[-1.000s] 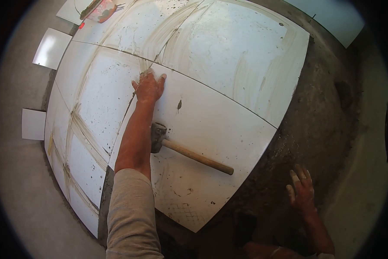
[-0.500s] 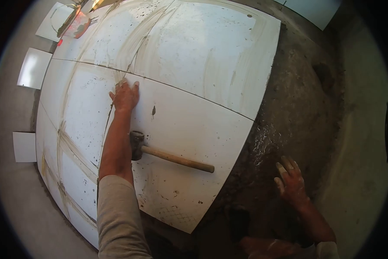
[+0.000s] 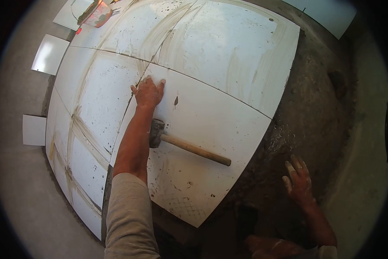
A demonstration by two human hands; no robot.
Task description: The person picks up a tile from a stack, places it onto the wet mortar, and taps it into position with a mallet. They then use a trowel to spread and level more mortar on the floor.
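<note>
My left hand (image 3: 147,91) lies with spread fingers on a large white floor tile (image 3: 202,116), close to its far left corner and the seam there. Across that tile rests a mallet (image 3: 196,150) with a dark, dirty head and a wooden handle. Its head sits right beside my left forearm, which partly overlaps it in this view. My right hand (image 3: 298,179), fingers stretched and dusted pale, hangs over the dark ground past the tile's right edge, holding nothing.
More white tiles (image 3: 241,47), smeared with mortar, adjoin at the far side and left. A reddish bucket (image 3: 98,15) stands at the top left. Loose tiles (image 3: 50,54) lie along the grey floor at left. Dark rough soil (image 3: 308,108) runs along the right, beside a wall (image 3: 369,129).
The view has swung, so the tiles and mallet appear farther right and slightly higher. My left hand stays on the tile near the same corner; my right hand remains stretched out.
</note>
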